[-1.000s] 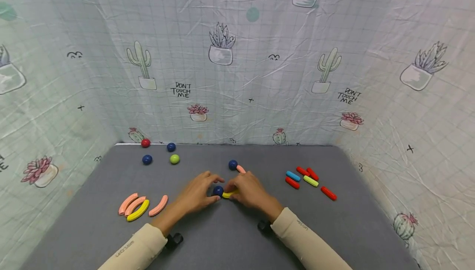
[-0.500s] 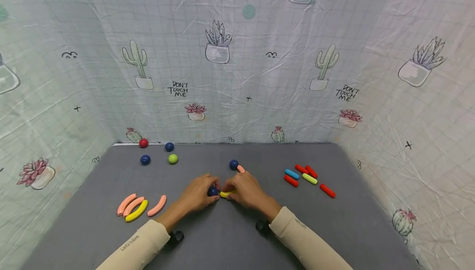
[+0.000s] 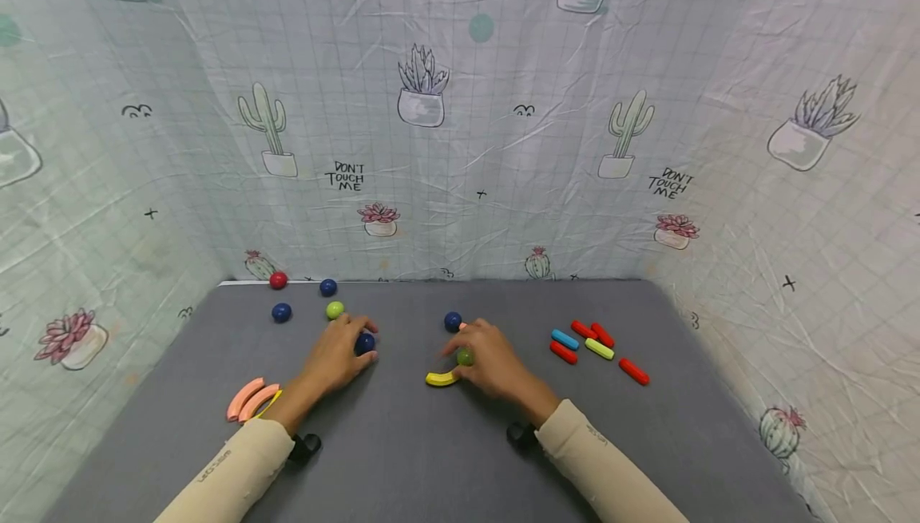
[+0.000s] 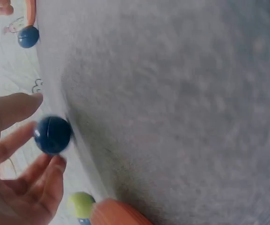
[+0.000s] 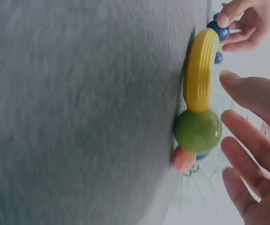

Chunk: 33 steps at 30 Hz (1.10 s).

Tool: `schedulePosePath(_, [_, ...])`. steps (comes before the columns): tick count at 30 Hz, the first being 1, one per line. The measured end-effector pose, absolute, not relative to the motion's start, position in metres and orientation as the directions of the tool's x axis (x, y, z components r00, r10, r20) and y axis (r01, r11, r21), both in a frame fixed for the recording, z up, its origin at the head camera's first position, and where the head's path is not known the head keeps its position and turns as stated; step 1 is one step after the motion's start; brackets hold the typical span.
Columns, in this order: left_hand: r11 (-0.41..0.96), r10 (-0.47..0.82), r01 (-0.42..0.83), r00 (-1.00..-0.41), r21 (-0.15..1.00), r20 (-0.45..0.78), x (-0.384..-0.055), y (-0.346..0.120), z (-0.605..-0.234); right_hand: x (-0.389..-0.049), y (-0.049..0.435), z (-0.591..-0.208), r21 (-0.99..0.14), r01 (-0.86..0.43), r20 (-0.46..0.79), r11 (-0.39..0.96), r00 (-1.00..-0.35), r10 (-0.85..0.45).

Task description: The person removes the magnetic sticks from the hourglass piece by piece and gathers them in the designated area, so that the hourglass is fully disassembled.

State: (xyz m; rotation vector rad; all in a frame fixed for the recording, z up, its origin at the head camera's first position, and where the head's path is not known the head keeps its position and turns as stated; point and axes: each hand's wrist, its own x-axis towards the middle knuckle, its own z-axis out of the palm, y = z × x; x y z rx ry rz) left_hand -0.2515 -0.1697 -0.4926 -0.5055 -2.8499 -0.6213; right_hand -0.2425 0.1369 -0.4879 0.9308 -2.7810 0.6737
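In the head view, my left hand [image 3: 338, 354] is left of the middle, its fingers curled round a dark blue ball [image 3: 365, 343]. The left wrist view has that ball [image 4: 53, 135] among the fingers, with the thumb tip slightly off it. My right hand [image 3: 491, 360] hovers with spread fingers beside a ribbed, curved yellow stick [image 3: 441, 379] and a green ball [image 3: 465, 357]. In the right wrist view, the yellow stick [image 5: 200, 70] meets the green ball [image 5: 198, 131] end-on, and the fingertips are just off both.
Behind my right hand lies another blue ball [image 3: 453, 322] with a peach stick, partly hidden. Red, blue and lime balls [image 3: 335, 311] sit back left. Curved peach sticks [image 3: 246, 399] are front left, partly under my left forearm. Short straight sticks [image 3: 564, 339] lie right.
My left hand has carried the blue ball left and back, away from the yellow stick's end. My right hand has let go of the yellow stick, and the green ball now shows.
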Motion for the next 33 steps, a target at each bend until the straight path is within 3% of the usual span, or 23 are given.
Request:
schedulePosePath(8, [0.898, 0.272, 0.361, -0.904, 0.251, 0.330, -0.236, -0.140, -0.485, -0.246, 0.151, -0.487, -0.409, -0.555, 0.236, 0.724, -0.831, -0.504])
schedulePosePath(13, [0.855, 0.367, 0.424, -0.901, 0.297, 0.230, -0.225, -0.114, -0.483, -0.246, 0.151, -0.490, -0.417, -0.539, 0.186, 0.732, -0.839, -0.512])
schedulePosePath(20, [0.745, 0.530, 0.560, -0.827, 0.364, 0.187, -0.219, -0.088, -0.490, -0.243, 0.145, -0.493, -0.420, -0.566, 0.197, 0.709, -0.820, -0.538])
schedulePosePath(33, [0.687, 0.566, 0.571, -0.808, 0.449, 0.163, -0.224, -0.078, -0.501, -0.240, 0.139, -0.494, -0.477, -0.572, 0.219, 0.667, -0.812, -0.540])
